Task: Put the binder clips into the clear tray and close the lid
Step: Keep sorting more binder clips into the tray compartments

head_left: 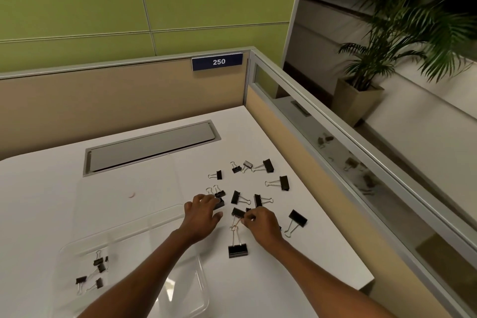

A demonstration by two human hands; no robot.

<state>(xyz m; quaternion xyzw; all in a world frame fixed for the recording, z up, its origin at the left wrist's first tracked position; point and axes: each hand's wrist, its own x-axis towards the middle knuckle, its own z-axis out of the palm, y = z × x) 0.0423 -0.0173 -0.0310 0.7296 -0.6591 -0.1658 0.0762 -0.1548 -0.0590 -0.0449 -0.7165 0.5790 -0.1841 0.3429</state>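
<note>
Several black binder clips lie scattered on the white desk, right of centre. The clear tray sits at the near left, its lid swung open and lying flat behind it. A few clips lie in the tray's left part. My left hand reaches over the tray, and its fingertips close on a black clip. My right hand pinches the wire handles of another clip. One larger clip lies just in front of my right hand.
A grey cable hatch is set into the desk behind the tray. Beige partition walls close off the back and right side. The desk's front right edge is close. A small pink dot shows on the lid.
</note>
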